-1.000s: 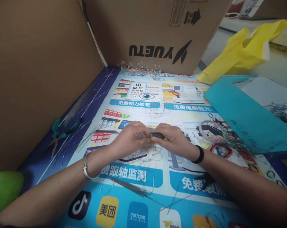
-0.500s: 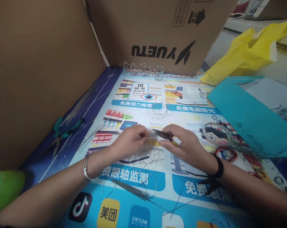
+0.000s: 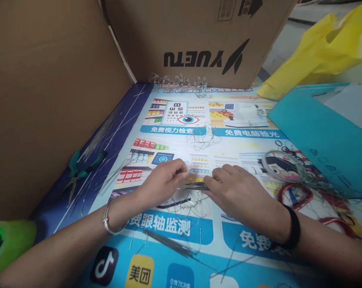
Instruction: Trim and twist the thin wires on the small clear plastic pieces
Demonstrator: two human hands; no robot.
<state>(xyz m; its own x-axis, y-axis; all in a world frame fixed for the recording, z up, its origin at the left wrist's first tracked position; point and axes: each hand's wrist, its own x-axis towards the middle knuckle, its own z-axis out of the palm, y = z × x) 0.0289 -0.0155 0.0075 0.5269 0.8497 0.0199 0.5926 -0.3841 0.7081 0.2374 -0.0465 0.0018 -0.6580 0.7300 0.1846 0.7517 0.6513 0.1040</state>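
Observation:
My left hand (image 3: 163, 182) and my right hand (image 3: 241, 192) meet over a printed blue poster mat (image 3: 175, 248) on the table. The left hand's fingers are pinched on a thin wire (image 3: 185, 174). A small dark pair of pliers (image 3: 195, 185) is gripped in the closed right hand, its tip pointing left at the left fingertips. Loose bent wires (image 3: 183, 202) lie under both hands. A silver bangle circles my left wrist and a black band my right.
Cardboard boxes wall the left side (image 3: 49, 92) and the back (image 3: 195, 40). Green-handled cutters (image 3: 79, 170) and straight wires lie at left. A tangle of wire (image 3: 203, 136), a tape ring (image 3: 281, 166), a red ring (image 3: 295, 196), a teal folder (image 3: 319, 136) and a yellow bag (image 3: 319, 52) are nearby.
My right hand has lowered the pliers and brought them back left against the left fingertips. The view has shifted a little downward.

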